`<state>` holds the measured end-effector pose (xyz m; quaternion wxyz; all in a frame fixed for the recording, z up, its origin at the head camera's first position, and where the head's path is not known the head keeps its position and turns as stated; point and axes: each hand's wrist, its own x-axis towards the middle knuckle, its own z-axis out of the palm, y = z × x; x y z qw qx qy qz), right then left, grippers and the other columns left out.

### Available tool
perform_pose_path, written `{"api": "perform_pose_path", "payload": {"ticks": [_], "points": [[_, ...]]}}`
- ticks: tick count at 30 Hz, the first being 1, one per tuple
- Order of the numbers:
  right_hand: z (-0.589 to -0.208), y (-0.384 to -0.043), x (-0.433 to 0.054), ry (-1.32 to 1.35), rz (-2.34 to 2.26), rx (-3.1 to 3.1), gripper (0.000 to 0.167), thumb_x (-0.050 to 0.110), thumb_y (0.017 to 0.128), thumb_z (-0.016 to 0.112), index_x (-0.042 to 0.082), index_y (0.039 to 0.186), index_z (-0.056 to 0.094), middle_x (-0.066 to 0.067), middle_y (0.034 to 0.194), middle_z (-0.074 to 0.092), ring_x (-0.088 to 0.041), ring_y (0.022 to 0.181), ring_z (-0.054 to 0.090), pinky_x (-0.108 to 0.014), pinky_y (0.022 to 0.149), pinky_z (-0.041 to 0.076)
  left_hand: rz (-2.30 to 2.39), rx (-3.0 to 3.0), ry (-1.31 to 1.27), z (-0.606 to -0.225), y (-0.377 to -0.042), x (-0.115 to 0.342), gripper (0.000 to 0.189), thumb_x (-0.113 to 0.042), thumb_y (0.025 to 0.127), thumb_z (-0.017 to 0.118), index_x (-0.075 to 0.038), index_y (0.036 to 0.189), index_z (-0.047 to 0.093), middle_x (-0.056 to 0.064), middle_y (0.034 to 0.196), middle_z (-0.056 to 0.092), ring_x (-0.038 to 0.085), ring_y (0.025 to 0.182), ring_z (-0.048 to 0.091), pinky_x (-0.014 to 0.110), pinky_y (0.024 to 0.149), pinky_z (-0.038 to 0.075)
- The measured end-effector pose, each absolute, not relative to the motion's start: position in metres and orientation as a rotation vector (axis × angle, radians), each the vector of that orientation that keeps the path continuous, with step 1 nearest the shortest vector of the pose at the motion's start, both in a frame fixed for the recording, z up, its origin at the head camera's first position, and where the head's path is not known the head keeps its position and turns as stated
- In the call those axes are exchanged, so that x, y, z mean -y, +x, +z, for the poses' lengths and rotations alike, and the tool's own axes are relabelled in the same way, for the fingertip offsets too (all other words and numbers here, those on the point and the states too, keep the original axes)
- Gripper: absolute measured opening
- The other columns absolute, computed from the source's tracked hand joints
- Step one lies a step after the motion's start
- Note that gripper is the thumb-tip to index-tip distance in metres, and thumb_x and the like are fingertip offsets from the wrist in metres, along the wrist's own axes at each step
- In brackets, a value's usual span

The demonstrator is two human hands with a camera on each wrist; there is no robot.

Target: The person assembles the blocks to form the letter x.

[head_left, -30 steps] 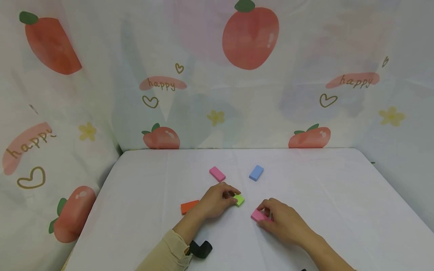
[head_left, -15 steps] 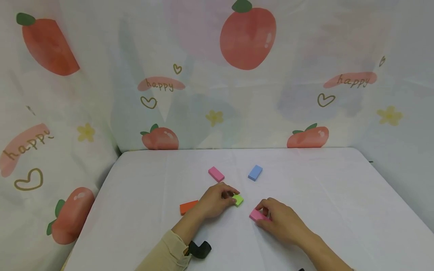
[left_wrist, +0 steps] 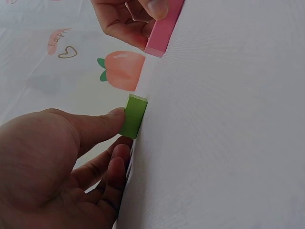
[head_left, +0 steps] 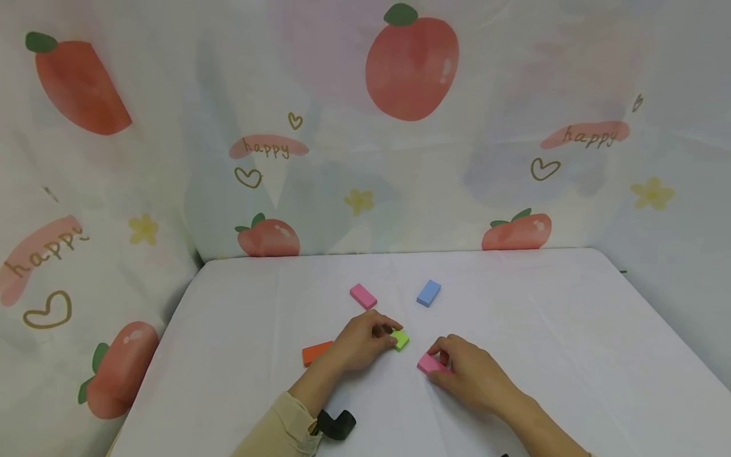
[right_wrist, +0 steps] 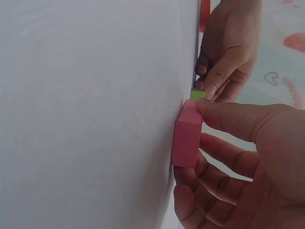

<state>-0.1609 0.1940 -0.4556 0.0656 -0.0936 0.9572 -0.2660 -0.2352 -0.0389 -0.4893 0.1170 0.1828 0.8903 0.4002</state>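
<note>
Since a second ago, the right hand [head_left: 474,374] has edged the pink rectangular block [head_left: 432,364] slightly nearer the lime-green rectangular block [head_left: 401,340], while the left hand [head_left: 362,339] has hardly shifted. Beyond them on the white cloth [head_left: 542,317] lie another pink block [head_left: 363,296] and a blue rectangular block [head_left: 428,294]; an orange rectangular block [head_left: 316,353] is partly hidden by the left wrist. Right thumb and fingers pinch the nearer pink block, smooth and flat-sided; left ones pinch the green block, its long face darker than its end. A narrow strip of cloth separates these two.
</note>
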Motion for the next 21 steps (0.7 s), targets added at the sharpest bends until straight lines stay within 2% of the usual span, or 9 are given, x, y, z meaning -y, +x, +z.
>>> {"api": "perform_pose_path", "payload": {"ticks": [21], "points": [[-0.4586,-0.1641,-0.1888,-0.313,-0.783,-2.930,0.026,0.022,0.084,0.086,0.023,0.106,0.072,0.010,0.085,0.056,-0.007,0.073,0.051,-0.024,0.066,0.041,1.204,-2.585,0.551,-0.4914,-0.2348,0.0397,0.024,-0.025,0.098,0.073,-0.032,0.120,0.076,-0.012,0.102,0.064,0.008,0.093,0.056,0.025,0.081,0.047]]}}
